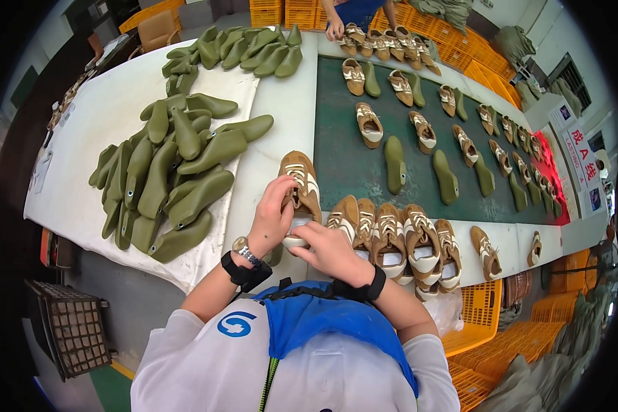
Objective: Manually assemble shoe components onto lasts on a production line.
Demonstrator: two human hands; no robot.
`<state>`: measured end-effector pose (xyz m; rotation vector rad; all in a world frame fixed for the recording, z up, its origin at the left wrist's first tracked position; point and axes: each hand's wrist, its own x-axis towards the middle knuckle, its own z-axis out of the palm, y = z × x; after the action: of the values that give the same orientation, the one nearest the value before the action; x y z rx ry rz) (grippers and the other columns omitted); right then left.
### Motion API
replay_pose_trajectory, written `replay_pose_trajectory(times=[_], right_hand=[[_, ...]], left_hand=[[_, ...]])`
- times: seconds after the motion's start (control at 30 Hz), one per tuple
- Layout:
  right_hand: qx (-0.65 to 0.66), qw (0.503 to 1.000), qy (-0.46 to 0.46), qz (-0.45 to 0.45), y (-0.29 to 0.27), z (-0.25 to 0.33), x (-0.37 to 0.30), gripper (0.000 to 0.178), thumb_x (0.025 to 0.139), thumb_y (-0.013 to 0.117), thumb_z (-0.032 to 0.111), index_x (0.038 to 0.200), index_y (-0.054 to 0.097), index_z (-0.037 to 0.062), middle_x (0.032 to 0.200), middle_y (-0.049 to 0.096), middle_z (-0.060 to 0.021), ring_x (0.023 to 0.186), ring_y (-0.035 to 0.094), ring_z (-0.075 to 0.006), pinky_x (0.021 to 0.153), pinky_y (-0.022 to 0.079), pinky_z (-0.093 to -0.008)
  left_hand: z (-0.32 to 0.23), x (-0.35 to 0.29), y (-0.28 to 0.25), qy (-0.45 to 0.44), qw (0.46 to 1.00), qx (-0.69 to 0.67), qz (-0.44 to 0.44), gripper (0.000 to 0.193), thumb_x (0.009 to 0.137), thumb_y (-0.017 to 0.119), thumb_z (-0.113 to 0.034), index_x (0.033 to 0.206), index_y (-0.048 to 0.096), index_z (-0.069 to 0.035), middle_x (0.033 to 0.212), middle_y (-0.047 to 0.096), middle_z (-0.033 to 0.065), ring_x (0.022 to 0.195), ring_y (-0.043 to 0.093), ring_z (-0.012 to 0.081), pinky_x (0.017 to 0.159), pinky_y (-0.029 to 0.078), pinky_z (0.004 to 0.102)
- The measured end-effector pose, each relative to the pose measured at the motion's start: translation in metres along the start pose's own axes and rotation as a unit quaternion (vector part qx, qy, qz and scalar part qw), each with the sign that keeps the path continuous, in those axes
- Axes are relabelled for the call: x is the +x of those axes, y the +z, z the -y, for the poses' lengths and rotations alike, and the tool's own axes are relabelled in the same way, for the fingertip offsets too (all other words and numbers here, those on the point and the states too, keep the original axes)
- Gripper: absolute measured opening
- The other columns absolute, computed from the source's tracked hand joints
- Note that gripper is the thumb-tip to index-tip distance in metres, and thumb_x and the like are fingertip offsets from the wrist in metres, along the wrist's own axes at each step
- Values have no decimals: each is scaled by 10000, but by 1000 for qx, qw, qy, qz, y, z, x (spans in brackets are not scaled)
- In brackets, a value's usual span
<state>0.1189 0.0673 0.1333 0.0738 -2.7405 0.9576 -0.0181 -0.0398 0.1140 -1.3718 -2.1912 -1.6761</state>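
**Caller:** Nearest the lens was the person's own chest, a white shirt (206,364) under a blue apron (323,323), with both forearms rising from six o'clock. What were the hands doing?

**Analyst:** Both were on one tan suede sneaker with cream stripes (301,189). The left hand (273,216) pinched its side, fingers closed on the upper. The right hand (331,250) pressed at the heel opening, fingers bent against it; how firmly it gripped, I couldn't tell.

**Caller:** Where did that sneaker sit?

**Analyst:** On the white bench edge (281,117), just left of the dark green conveyor belt (343,158), at about ten o'clock from the right hand.

**Caller:** And its heading?

**Analyst:** Toe toward twelve o'clock, heel toward six, so the long axis ran straight away from the body, tilted only slightly.

**Caller:** How far along did the work look?

**Analyst:** Partly through, by my reading. A row of matching tan sneakers (398,237) stood packed together at three o'clock from the hands, white showing in their openings. On the belt, more sneakers lay paired with olive-green plastic shoe lasts (395,165), trailing off toward one o'clock.

**Caller:** Anything waiting?

**Analyst:** Plenty. A big heap of olive-green lasts (168,178) lay at nine o'clock on the white cloth, another pile (240,51) at eleven. A second person's hand (335,29) worked sneakers at twelve o'clock, and yellow plastic crates (487,309) sat at four o'clock.
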Motion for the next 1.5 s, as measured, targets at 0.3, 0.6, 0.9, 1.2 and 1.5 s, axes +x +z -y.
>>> replay_pose_trajectory(times=[0.3,0.6,0.9,1.2,1.5], right_hand=[[55,982,161,-83,-28,-24,18,299,790,674,200,1022,617,19,897,642,-145,658,638,-266,632,514,-358],[69,964,208,-151,-54,-37,-13,312,781,722,156,1022,618,-13,764,627,-100,553,565,-133,527,458,-262],[107,960,220,-138,-60,-8,-44,280,766,744,118,984,623,-10,746,596,-71,528,546,-103,488,445,-231],[100,954,238,-154,-61,-8,-37,280,776,737,131,987,614,-8,823,620,-98,564,594,-147,517,483,-251],[103,944,256,-180,-54,-1,-36,273,738,721,26,982,611,-28,817,630,-68,612,558,-101,564,458,-221]], left_hand=[[83,-85,-32,-183,954,143,190,785,732,731,-249,1362,322,-20,1375,318,322,1288,334,453,1061,331,436],[136,-68,39,-195,970,20,142,665,711,598,-69,1334,365,-57,1300,404,228,1227,404,387,1041,354,385],[204,59,181,-134,984,-2,117,575,675,590,-15,1236,479,-72,1311,408,268,1266,354,431,1062,332,430],[210,66,247,-147,982,109,52,536,645,569,51,1169,524,-47,1369,340,247,1204,350,490,1018,345,508],[186,49,65,-13,947,264,182,428,719,672,-186,1127,584,-89,1274,487,167,1246,370,421,1018,330,515]])
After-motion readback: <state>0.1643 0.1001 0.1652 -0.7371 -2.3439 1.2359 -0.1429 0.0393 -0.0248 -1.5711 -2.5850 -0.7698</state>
